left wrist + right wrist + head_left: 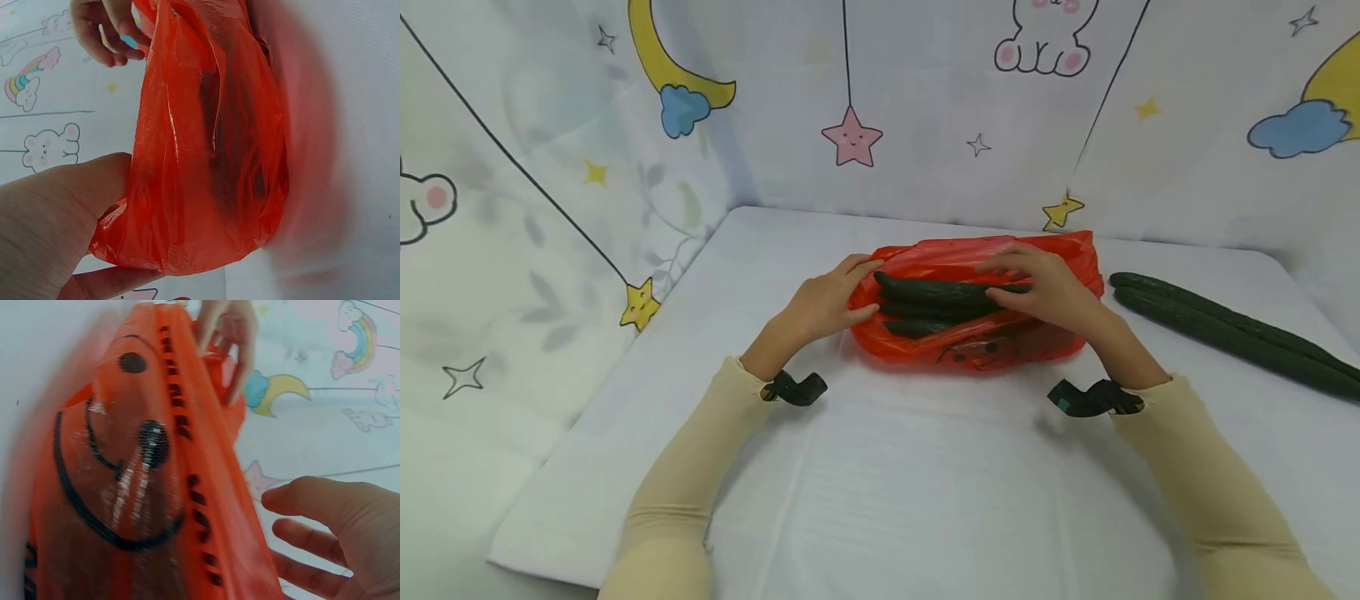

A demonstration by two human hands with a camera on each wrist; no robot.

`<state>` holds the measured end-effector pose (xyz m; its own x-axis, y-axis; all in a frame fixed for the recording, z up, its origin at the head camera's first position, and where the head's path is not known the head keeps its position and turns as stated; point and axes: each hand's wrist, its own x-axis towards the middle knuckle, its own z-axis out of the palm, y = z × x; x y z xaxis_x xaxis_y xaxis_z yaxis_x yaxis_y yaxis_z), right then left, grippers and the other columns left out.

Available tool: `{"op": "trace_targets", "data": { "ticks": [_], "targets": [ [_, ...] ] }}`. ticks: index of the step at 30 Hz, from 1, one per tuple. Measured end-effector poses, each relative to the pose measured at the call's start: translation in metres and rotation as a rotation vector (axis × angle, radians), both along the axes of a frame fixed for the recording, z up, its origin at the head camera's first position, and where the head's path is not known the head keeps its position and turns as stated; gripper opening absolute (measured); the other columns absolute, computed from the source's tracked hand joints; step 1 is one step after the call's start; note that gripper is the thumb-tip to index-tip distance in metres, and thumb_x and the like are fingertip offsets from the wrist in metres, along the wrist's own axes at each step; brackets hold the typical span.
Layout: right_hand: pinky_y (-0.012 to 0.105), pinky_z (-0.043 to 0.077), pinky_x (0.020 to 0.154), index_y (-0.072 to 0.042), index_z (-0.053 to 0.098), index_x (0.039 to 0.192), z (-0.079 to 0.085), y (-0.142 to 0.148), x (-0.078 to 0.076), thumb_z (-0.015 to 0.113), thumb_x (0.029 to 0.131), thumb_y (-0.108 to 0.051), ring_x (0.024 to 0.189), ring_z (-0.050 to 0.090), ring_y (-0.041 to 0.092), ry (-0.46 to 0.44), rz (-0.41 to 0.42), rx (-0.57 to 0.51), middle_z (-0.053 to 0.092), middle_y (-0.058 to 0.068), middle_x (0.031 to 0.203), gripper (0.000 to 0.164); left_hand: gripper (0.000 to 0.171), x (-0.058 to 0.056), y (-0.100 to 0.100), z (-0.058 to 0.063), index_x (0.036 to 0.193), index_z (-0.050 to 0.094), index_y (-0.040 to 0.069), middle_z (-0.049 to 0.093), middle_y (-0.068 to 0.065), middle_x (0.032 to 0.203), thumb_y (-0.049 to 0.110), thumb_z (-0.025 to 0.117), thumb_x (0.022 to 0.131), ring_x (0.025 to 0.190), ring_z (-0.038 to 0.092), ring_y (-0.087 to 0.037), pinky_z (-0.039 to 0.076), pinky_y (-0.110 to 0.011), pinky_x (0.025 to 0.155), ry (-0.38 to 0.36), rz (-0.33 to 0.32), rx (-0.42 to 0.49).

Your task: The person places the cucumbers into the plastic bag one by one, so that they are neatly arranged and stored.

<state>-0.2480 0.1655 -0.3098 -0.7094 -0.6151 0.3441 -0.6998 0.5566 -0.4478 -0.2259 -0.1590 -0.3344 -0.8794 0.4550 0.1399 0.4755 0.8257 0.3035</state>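
A red plastic bag [977, 354] lies on the table with its mouth gaping toward the head camera, and several dark green cucumbers [936, 292] show inside it. At the bag's left end, my left hand [823, 302] grips the plastic between thumb and fingers; the left wrist view shows the thumb on the near side of the red film [206, 206]. My right hand [1051, 287] hovers over the right part of the opening with its fingers spread. In the right wrist view that hand [344, 544] holds nothing, beside the bag's printed side [125, 487].
Two long cucumbers [1240, 333] lie side by side on the right of the white table [925, 483]. A white cloth backdrop [925, 192] with cartoon prints hangs behind and to the left of it. Both wrists wear black bands [1090, 398].
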Motion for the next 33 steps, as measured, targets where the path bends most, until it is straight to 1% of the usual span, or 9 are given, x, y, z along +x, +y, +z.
{"op": "trace_targets", "data": {
  "ticks": [2, 6, 8, 11, 15, 18, 25, 31, 33],
  "targets": [
    [0.045, 0.055, 0.076, 0.0, 0.066, 0.119, 0.004, 0.005, 0.004, 0.072, 0.085, 0.0, 0.097, 0.062, 0.031, 0.03, -0.003, -0.035, 0.063, 0.016, 0.115, 0.034, 0.067, 0.0, 0.001, 0.001, 0.15, 0.038, 0.011, 0.038, -0.01, 0.15, 0.031, 0.066, 0.092, 0.098, 0.063, -0.028, 0.058, -0.043, 0.072, -0.002, 0.0, -0.003],
    [0.03, 0.052, 0.077, 0.0, 0.068, 0.117, 0.012, 0.018, 0.01, 0.072, 0.083, 0.004, 0.098, 0.061, 0.029, 0.106, 0.001, -0.099, 0.065, 0.014, 0.114, 0.035, 0.068, 0.0, 0.002, 0.002, 0.15, 0.037, 0.011, 0.038, -0.01, 0.15, 0.03, 0.066, 0.092, 0.099, 0.062, -0.028, 0.058, -0.044, 0.074, -0.001, -0.005, 0.005],
    [0.021, 0.05, 0.077, 0.0, 0.069, 0.115, 0.015, 0.025, 0.013, 0.072, 0.081, 0.006, 0.096, 0.061, 0.024, 0.145, -0.007, -0.131, 0.066, 0.013, 0.113, 0.035, 0.068, 0.0, 0.002, 0.003, 0.15, 0.038, 0.011, 0.038, -0.01, 0.15, 0.03, 0.067, 0.091, 0.102, 0.062, -0.029, 0.058, -0.045, 0.076, 0.0, -0.007, 0.013],
    [0.012, 0.046, 0.079, 0.0, 0.07, 0.111, 0.017, 0.035, 0.017, 0.074, 0.079, 0.008, 0.098, 0.059, 0.011, 0.191, -0.035, -0.171, 0.066, 0.011, 0.11, 0.034, 0.068, 0.002, 0.002, 0.003, 0.149, 0.038, 0.01, 0.038, -0.011, 0.15, 0.03, 0.068, 0.091, 0.107, 0.061, -0.03, 0.058, -0.047, 0.078, -0.003, -0.007, 0.021],
    [0.009, 0.045, 0.082, 0.0, 0.07, 0.11, 0.018, 0.051, 0.024, 0.073, 0.079, 0.01, 0.1, 0.055, 0.001, 0.183, -0.083, -0.228, 0.064, 0.011, 0.109, 0.033, 0.068, 0.005, 0.002, 0.001, 0.149, 0.038, 0.011, 0.038, -0.011, 0.15, 0.029, 0.068, 0.091, 0.113, 0.059, -0.03, 0.057, -0.047, 0.079, -0.013, -0.01, 0.029],
    [0.007, 0.046, 0.082, 0.002, 0.069, 0.112, 0.017, 0.064, 0.027, 0.072, 0.079, 0.011, 0.096, 0.057, 0.001, 0.163, -0.12, -0.262, 0.063, 0.011, 0.109, 0.034, 0.068, 0.006, 0.002, 0.0, 0.15, 0.038, 0.011, 0.037, -0.011, 0.15, 0.029, 0.067, 0.091, 0.115, 0.058, -0.031, 0.057, -0.048, 0.08, -0.014, -0.011, 0.031],
    [0.005, 0.047, 0.08, 0.005, 0.067, 0.114, 0.008, 0.088, 0.029, 0.071, 0.079, 0.014, 0.099, 0.055, 0.002, 0.137, -0.184, -0.29, 0.061, 0.01, 0.111, 0.037, 0.068, 0.009, 0.0, -0.002, 0.149, 0.039, 0.01, 0.038, -0.012, 0.15, 0.029, 0.068, 0.091, 0.112, 0.059, -0.032, 0.057, -0.049, 0.08, -0.015, -0.002, 0.035],
    [0.003, 0.044, 0.08, 0.005, 0.066, 0.115, 0.002, 0.111, 0.029, 0.069, 0.082, 0.012, 0.101, 0.053, -0.005, 0.148, -0.265, -0.271, 0.062, 0.011, 0.111, 0.034, 0.067, 0.009, 0.002, -0.002, 0.149, 0.039, 0.01, 0.038, -0.012, 0.149, 0.029, 0.068, 0.091, 0.108, 0.061, -0.032, 0.057, -0.049, 0.081, -0.001, -0.009, 0.036],
    [0.002, 0.044, 0.08, 0.004, 0.067, 0.115, 0.001, 0.119, 0.029, 0.069, 0.083, 0.01, 0.1, 0.053, -0.007, 0.147, -0.289, -0.266, 0.062, 0.002, 0.111, 0.033, 0.067, 0.008, 0.003, -0.003, 0.149, 0.039, 0.01, 0.039, -0.011, 0.149, 0.03, 0.067, 0.091, 0.106, 0.062, -0.031, 0.057, -0.048, 0.08, 0.007, -0.011, 0.033]
  ]
}}
